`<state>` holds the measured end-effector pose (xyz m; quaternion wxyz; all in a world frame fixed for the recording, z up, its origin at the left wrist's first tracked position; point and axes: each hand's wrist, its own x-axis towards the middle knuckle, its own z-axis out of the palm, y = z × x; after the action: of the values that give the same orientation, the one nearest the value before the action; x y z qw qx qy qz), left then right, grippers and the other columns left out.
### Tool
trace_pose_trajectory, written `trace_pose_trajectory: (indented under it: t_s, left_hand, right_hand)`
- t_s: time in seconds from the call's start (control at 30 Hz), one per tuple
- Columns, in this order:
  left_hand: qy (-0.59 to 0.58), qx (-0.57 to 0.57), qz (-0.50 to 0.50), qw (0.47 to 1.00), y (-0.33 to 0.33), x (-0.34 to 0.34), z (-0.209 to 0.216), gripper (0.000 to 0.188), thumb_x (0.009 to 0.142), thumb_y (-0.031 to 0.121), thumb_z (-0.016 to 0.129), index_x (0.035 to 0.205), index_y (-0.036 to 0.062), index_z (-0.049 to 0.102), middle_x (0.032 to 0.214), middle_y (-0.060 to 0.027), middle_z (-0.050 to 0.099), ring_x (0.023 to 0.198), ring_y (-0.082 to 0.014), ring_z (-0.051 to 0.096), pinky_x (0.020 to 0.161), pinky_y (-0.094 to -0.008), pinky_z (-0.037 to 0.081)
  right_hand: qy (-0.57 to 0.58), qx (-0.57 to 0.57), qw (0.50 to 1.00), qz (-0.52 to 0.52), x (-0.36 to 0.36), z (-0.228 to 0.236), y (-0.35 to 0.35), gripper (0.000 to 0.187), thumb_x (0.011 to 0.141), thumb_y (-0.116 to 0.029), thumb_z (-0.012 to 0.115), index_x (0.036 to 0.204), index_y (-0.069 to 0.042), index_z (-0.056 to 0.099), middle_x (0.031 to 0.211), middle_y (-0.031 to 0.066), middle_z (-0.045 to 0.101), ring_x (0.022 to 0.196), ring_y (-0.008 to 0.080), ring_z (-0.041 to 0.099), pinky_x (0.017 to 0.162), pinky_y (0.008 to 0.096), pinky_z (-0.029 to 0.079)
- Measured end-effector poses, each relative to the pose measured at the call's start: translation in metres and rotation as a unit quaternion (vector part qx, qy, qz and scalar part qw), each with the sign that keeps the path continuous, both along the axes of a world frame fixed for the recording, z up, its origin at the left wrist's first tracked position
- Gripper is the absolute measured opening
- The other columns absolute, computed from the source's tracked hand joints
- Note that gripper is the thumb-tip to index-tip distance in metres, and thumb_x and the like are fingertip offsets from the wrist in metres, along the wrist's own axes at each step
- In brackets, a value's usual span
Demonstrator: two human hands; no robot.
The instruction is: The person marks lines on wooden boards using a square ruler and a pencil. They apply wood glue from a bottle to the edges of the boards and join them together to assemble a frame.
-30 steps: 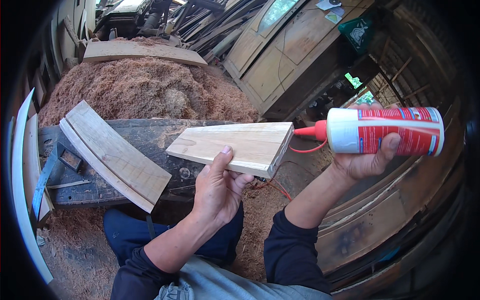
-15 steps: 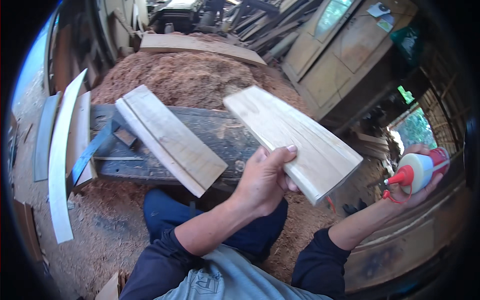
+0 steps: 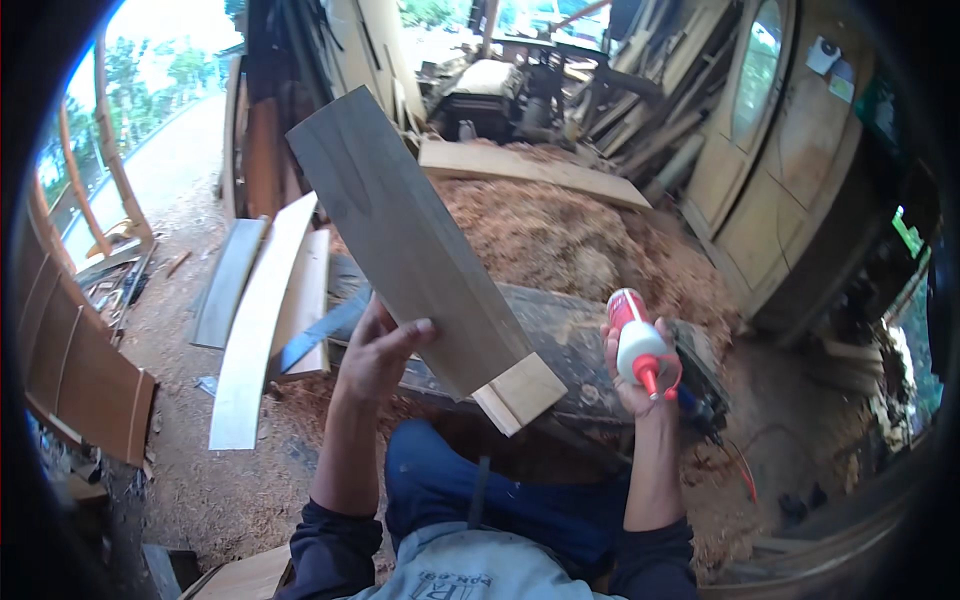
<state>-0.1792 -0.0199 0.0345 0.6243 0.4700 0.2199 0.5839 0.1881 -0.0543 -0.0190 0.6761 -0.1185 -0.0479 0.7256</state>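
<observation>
My left hand (image 3: pixel 380 355) grips a wooden board (image 3: pixel 410 245) by its lower left edge, thumb on top. The board is held up at a slant, its broad face toward me. Behind its lower end, a second, paler board (image 3: pixel 530 388) shows only one end; the held board hides the rest. My right hand (image 3: pixel 635 395) is wrapped round a white glue bottle (image 3: pixel 640 345) with a red label and a red nozzle. The nozzle points toward me, and its red cap hangs at the side. Between the two hands lies the dark workbench (image 3: pixel 570 320).
Long curved wood strips (image 3: pixel 262 335) lean at the bench's left end, beside a blue flat piece (image 3: pixel 325 330). Sawdust (image 3: pixel 540 230) is heaped beyond, with a plank (image 3: pixel 530 172) on it. A dark power tool (image 3: pixel 705 410) with an orange cord lies right; a wooden door (image 3: pixel 780 150) stands behind.
My left hand has moved left and turned the board more upright, over the bench board. My right hand has brought the glue bottle inward from the far right. The view has swung left.
</observation>
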Motion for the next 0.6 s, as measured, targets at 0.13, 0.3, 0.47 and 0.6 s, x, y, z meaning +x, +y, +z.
trace_pose_trajectory:
  t_s: [0.13,0.3,0.47,0.6]
  left_hand:
    - [0.018,0.033,0.02,0.999,0.002,-0.02,-0.01,0.07,0.083,0.009,0.076,0.143,0.0011,0.041,0.131,-0.0106,0.056,0.125,-0.022,0.052,0.105,-0.0374,0.041]
    - [0.051,0.06,0.03,0.996,0.002,-0.033,-0.009,0.066,0.083,0.01,0.077,0.139,0.0015,0.044,0.126,-0.0092,0.06,0.118,-0.0208,0.057,0.096,-0.0361,0.048]
    - [0.055,0.032,-0.006,0.998,0.013,-0.03,-0.024,0.061,0.084,0.006,0.075,0.138,0.0016,0.047,0.121,-0.0078,0.063,0.113,-0.0174,0.059,0.096,-0.0367,0.048]
    - [0.041,0.015,-0.019,0.999,0.016,-0.011,-0.018,0.067,0.085,0.006,0.074,0.143,0.0039,0.042,0.13,-0.0089,0.059,0.123,-0.0193,0.055,0.104,-0.0401,0.045]
  right_hand:
    - [0.041,-0.019,0.999,-0.014,-0.002,-0.028,0.028,0.059,0.093,-0.039,0.065,0.128,0.006,0.05,0.119,0.026,0.06,0.105,0.0391,0.064,0.093,0.0523,0.057]
    - [0.067,-0.024,0.992,-0.1,0.01,-0.047,0.03,0.044,0.091,-0.031,0.065,0.117,0.005,0.061,0.118,0.0228,0.065,0.111,0.0397,0.063,0.102,0.0572,0.051]
    - [0.277,-0.096,0.951,-0.099,0.016,-0.052,0.044,0.054,0.078,-0.021,0.079,0.12,0.006,0.059,0.129,0.0238,0.059,0.122,0.0426,0.055,0.106,0.0587,0.047]
    - [0.301,-0.146,0.922,-0.197,0.024,-0.026,0.054,0.056,0.078,-0.02,0.079,0.124,0.006,0.059,0.135,0.0245,0.056,0.124,0.0428,0.055,0.106,0.0599,0.046]
